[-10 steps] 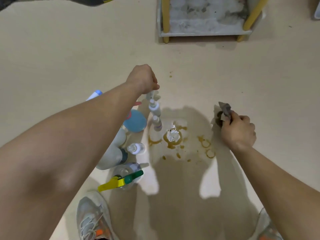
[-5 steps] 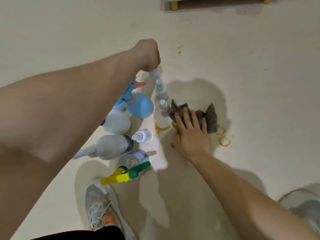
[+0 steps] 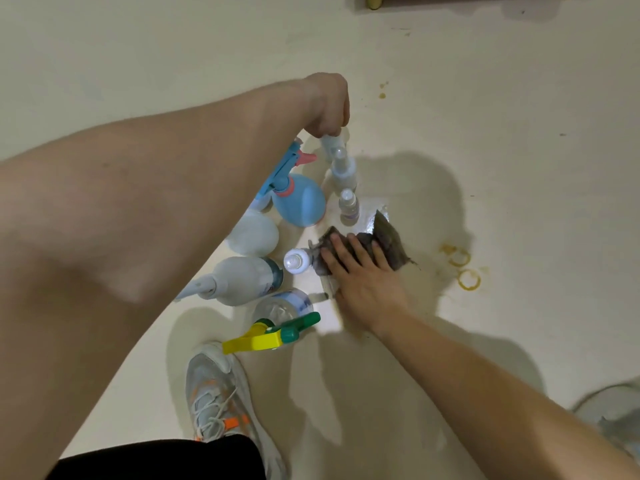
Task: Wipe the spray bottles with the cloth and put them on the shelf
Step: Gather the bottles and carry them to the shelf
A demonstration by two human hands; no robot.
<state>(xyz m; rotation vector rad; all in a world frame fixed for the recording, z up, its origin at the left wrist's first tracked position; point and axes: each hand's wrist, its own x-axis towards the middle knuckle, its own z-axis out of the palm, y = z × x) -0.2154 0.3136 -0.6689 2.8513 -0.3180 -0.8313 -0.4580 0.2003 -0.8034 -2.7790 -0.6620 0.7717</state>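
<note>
Several spray bottles stand in a cluster on the cream floor. My left hand (image 3: pixel 327 103) grips the top of a small clear bottle (image 3: pixel 329 142) at the far end of the row. Flat on a dark grey cloth (image 3: pixel 388 237), my right hand (image 3: pixel 363 275) presses it to the floor beside the bottles. Near it are a small clear bottle (image 3: pixel 347 209), a white-capped bottle (image 3: pixel 296 260), a blue round sprayer (image 3: pixel 301 200), a white bottle lying on its side (image 3: pixel 239 280) and a clear bottle with a yellow-green trigger (image 3: pixel 277 327).
Yellow-brown ring stains (image 3: pixel 464 268) mark the floor right of the cloth. A shelf leg (image 3: pixel 374 0) shows at the top edge. My grey shoe (image 3: pixel 221 403) stands below the bottles, and another shoe (image 3: pixel 613 414) is at the right edge.
My right hand went from gripping the bunched cloth in the air to pressing it flat on the floor, then slid it left toward the bottles. The view tilted down.
</note>
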